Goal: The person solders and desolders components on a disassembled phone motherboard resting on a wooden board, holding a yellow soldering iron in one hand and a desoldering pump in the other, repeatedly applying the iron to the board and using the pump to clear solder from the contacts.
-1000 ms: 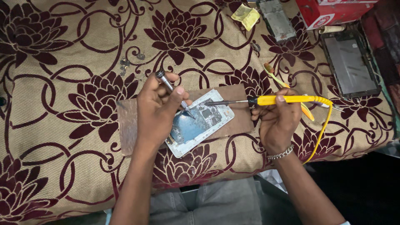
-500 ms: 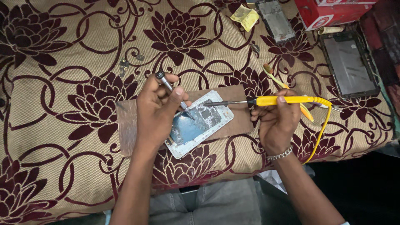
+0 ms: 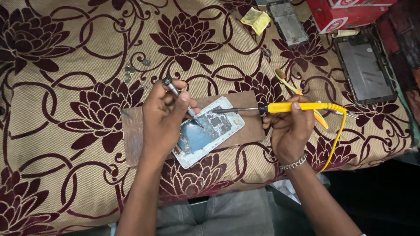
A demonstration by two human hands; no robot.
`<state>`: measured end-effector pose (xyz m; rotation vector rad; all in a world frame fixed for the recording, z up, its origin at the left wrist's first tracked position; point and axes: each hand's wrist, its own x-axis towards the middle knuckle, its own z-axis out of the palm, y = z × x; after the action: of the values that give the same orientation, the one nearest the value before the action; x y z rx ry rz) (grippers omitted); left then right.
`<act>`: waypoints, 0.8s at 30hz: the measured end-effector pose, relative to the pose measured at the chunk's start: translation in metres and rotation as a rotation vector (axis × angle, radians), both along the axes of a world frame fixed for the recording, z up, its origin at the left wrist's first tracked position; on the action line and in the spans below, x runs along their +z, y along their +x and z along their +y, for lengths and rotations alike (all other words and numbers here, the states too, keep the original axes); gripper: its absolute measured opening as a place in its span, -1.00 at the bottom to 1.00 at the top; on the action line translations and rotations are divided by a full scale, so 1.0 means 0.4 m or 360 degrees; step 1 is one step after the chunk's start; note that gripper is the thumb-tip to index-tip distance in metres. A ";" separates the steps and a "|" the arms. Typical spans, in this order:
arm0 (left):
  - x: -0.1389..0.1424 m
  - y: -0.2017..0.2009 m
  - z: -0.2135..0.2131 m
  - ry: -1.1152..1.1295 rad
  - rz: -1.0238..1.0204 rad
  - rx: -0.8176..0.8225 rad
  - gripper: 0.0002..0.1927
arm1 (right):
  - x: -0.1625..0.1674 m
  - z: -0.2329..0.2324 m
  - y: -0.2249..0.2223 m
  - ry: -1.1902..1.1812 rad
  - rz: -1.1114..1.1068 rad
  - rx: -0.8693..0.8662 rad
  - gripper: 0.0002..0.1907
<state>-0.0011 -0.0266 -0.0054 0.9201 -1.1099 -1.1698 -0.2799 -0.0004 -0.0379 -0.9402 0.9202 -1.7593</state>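
An opened white phone (image 3: 214, 131) with its inner board exposed lies on a brown board (image 3: 245, 126) in the middle of the patterned cloth. My left hand (image 3: 164, 118) grips thin metal tweezers (image 3: 179, 98) whose tips touch the phone's board. To the right, my right hand (image 3: 288, 129) holds a yellow-handled soldering iron (image 3: 291, 107); its dark tip points left onto the phone's upper part. A yellow cord (image 3: 337, 135) loops down from the handle.
A beige cloth with dark red flowers (image 3: 78, 87) covers the work surface. At the back right lie a phone frame (image 3: 288, 22), a yellow sponge (image 3: 257, 19), a red box (image 3: 345, 13) and a dark phone screen (image 3: 365, 70). Small screws (image 3: 129, 72) rest at left.
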 end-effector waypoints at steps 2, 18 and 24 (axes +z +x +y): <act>0.000 -0.001 0.002 -0.0010 0.0042 -0.0005 -0.73 | 0.001 0.001 -0.001 -0.0012 -0.0017 -0.0002 -0.75; -0.007 0.000 -0.005 -0.0078 0.0079 0.0052 -0.71 | 0.005 0.005 0.002 -0.0005 0.0013 0.0006 -0.78; -0.002 0.002 -0.009 -0.0038 0.0080 0.0064 -0.75 | 0.014 0.003 0.006 -0.0001 -0.0021 -0.0014 -0.76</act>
<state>-0.0005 -0.0301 -0.0064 0.8860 -1.0582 -1.1386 -0.2774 0.0007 -0.0324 -0.9252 0.9166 -1.7717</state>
